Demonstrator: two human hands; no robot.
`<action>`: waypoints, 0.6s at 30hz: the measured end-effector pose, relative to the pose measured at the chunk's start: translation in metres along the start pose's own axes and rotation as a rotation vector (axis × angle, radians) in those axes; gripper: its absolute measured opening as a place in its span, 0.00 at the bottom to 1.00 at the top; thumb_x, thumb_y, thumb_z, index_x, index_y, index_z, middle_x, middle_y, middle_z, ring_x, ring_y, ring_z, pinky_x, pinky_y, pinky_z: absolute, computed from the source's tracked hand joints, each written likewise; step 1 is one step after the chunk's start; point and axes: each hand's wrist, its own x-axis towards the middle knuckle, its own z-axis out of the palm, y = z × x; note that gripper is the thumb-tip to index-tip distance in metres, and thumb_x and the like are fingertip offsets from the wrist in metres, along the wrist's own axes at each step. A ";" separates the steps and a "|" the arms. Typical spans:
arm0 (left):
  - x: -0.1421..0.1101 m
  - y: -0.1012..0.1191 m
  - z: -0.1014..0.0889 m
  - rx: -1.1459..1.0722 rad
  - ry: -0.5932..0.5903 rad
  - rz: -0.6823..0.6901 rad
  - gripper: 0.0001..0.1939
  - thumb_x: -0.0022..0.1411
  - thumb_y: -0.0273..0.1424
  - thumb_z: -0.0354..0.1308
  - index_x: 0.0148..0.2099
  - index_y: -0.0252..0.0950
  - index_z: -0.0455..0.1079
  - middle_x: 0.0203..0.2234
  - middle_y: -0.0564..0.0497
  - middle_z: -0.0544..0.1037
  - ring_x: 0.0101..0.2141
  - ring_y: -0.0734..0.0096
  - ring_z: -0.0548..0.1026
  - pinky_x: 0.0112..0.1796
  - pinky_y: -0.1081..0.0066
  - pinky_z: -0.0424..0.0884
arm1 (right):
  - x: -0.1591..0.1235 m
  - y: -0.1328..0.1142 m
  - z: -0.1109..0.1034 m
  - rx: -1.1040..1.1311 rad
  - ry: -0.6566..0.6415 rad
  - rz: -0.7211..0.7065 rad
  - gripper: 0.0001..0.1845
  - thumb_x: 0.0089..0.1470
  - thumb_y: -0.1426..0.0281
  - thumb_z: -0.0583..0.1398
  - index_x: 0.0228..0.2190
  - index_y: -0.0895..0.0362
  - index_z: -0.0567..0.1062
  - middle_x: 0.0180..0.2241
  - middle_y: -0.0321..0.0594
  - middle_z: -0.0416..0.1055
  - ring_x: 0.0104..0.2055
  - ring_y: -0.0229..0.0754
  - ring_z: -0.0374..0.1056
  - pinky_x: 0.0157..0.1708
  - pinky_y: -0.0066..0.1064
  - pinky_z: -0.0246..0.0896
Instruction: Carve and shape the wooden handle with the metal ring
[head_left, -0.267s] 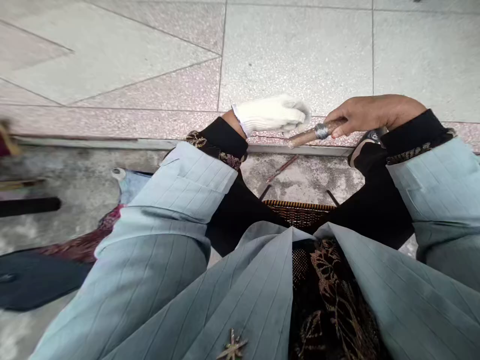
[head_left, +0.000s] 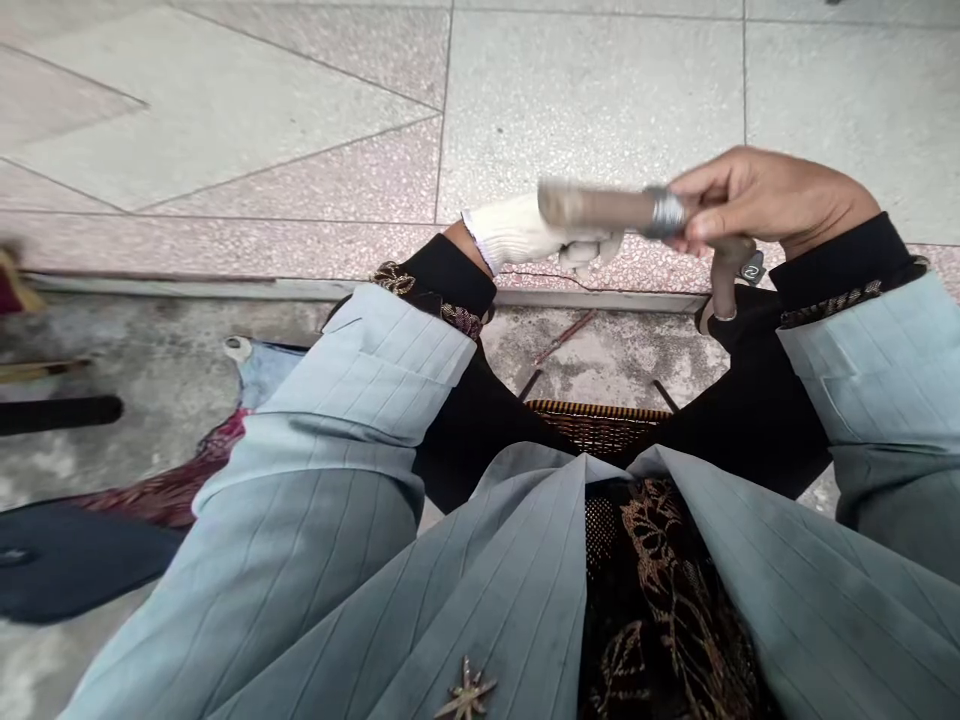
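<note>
A brown wooden stick (head_left: 600, 207) with silver wire (head_left: 667, 210) wound around it is pinched in my bare right hand (head_left: 772, 200). Its thick end points left, blurred by motion, and a bent brown part (head_left: 724, 280) hangs below the hand. My left hand (head_left: 514, 232) wears a white knitted glove, and its fingers are curled. The stick's thick end passes in front of the glove and covers part of it. Whatever the gloved fingers may hold is hidden. Both hands are above the edge of the tiled floor.
Pale and pink tiles (head_left: 600, 100) meet a raised edge above rough concrete (head_left: 150, 340). A thin reddish stick (head_left: 564, 337) lies on the concrete. Between my legs shows a woven seat (head_left: 600, 428). To the left are a dark flat piece (head_left: 82, 555), patterned cloth (head_left: 150, 490) and a black bar (head_left: 60, 414).
My right hand has risen and turned, swinging the stick's thick end up and left across the glove. The bent lower part has come into view. My left hand has stayed nearly in place.
</note>
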 end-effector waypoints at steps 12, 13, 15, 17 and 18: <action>0.003 -0.001 0.006 -0.161 0.004 0.084 0.09 0.64 0.29 0.56 0.32 0.30 0.70 0.24 0.50 0.70 0.22 0.79 0.68 0.27 0.77 0.65 | 0.016 0.007 -0.002 -0.183 0.605 0.127 0.16 0.55 0.57 0.62 0.39 0.56 0.75 0.36 0.48 0.71 0.34 0.45 0.64 0.39 0.45 0.63; 0.003 0.000 0.006 -0.161 -0.003 0.084 0.09 0.65 0.30 0.56 0.33 0.30 0.70 0.24 0.50 0.71 0.21 0.79 0.67 0.27 0.77 0.65 | 0.017 0.007 -0.002 -0.269 0.549 0.201 0.13 0.56 0.60 0.62 0.38 0.57 0.75 0.35 0.47 0.70 0.34 0.45 0.64 0.39 0.44 0.63; 0.003 0.000 0.005 -0.148 -0.017 0.075 0.09 0.65 0.29 0.56 0.32 0.30 0.69 0.23 0.50 0.71 0.20 0.80 0.67 0.25 0.78 0.63 | 0.019 0.007 -0.003 -0.437 0.403 0.283 0.11 0.56 0.63 0.62 0.36 0.57 0.76 0.34 0.46 0.71 0.35 0.45 0.64 0.40 0.44 0.62; 0.003 0.002 0.005 -0.105 -0.007 0.036 0.09 0.65 0.25 0.53 0.31 0.30 0.68 0.22 0.50 0.71 0.19 0.80 0.65 0.22 0.78 0.59 | 0.021 0.010 -0.003 -0.549 0.236 0.266 0.12 0.56 0.61 0.62 0.36 0.57 0.76 0.35 0.46 0.72 0.36 0.46 0.65 0.40 0.43 0.61; 0.003 0.003 0.004 -0.074 0.009 0.012 0.10 0.65 0.23 0.52 0.30 0.30 0.68 0.21 0.50 0.71 0.18 0.81 0.65 0.21 0.79 0.57 | 0.023 0.013 -0.003 -0.570 0.159 0.252 0.13 0.56 0.60 0.63 0.36 0.57 0.77 0.35 0.45 0.73 0.37 0.46 0.65 0.40 0.42 0.61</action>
